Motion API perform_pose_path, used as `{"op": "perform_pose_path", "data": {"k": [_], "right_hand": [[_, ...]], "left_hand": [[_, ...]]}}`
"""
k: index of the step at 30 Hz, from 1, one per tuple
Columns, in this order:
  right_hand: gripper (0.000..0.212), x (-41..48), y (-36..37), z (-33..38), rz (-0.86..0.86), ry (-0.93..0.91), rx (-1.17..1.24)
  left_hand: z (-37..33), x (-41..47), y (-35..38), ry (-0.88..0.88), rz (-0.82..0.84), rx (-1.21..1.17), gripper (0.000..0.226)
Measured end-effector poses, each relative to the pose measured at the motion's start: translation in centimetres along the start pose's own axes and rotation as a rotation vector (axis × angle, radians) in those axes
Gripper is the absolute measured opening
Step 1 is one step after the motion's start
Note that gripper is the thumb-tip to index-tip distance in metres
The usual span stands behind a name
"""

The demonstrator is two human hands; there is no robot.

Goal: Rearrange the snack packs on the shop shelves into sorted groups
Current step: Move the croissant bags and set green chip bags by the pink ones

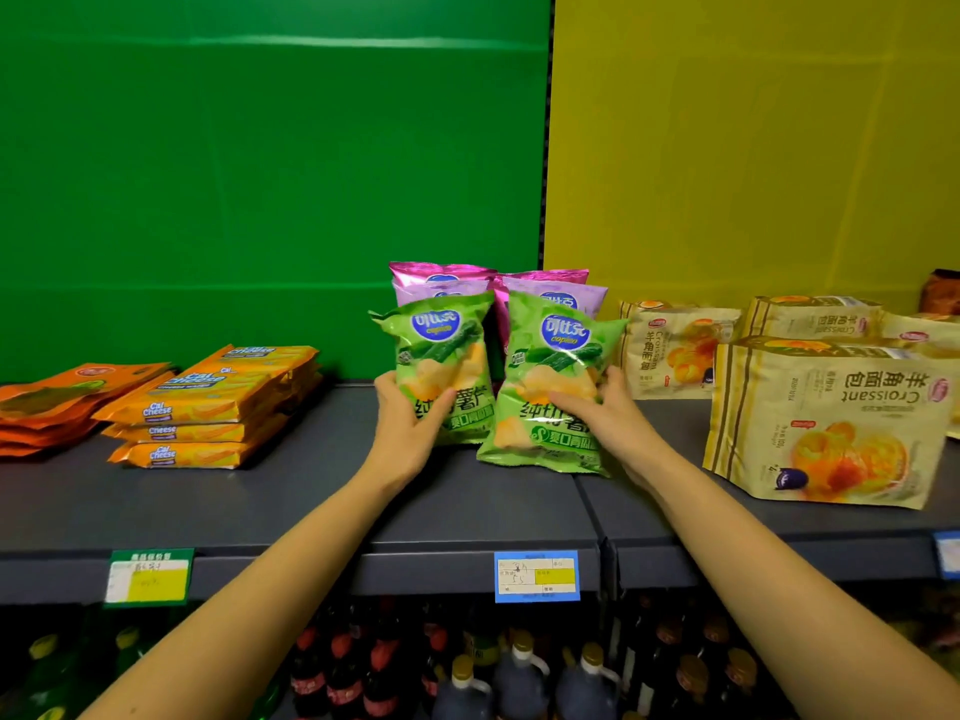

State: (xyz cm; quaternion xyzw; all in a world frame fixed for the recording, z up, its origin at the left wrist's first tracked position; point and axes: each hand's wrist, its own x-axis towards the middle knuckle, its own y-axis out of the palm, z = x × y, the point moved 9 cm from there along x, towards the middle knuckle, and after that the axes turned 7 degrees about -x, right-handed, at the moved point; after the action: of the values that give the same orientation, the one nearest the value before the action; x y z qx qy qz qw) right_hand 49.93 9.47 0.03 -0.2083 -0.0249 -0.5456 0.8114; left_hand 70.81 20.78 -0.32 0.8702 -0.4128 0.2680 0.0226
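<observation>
The left hand (402, 428) is gripping one green bag (441, 366) on the shelf (291, 491), the right hand (602, 413) clamping the other green bag (556, 387) at its three o'clock — likely light, puffy, crushable, so gentle lower-edge holds are suiting them

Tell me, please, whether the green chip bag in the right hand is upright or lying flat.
Upright, leaning: the green chip bag has its logo uppermost, bottom edge down; the right hand grips its side.

Beyond the fingers (582, 402), pink bags (441, 280) stand mostly hidden behind green bags (561, 356). Far left of them, orange pouches (52, 402) run off the edge.
</observation>
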Motion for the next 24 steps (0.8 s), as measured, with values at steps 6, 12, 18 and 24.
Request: {"op": "perform_pose_path", "data": {"k": [6, 12, 18, 24], "right_hand": [[0.06, 0.0, 1.0, 0.1, -0.01, -0.044, -0.032], [0.071, -0.4, 1.3, 0.4, 0.008, -0.033, -0.029], [0.073, -0.5, 1.0, 0.8, -0.025, -0.038, 0.045], [0.072, -1.0, 0.5, 1.4, -0.031, -0.028, 0.063]], "left_hand": [[1.0, -0.2, 0.3, -0.126, 0.07, -0.07, 0.06], [0.3, -0.6, -0.2, -0.075, 0.027, -0.037, 0.062], [0.3, -0.5, -1.0, -0.053, -0.016, 0.021, 0.083], [-1.5, -1.0, -2.5, 0.056, -0.163, 0.125, 0.092]]}}
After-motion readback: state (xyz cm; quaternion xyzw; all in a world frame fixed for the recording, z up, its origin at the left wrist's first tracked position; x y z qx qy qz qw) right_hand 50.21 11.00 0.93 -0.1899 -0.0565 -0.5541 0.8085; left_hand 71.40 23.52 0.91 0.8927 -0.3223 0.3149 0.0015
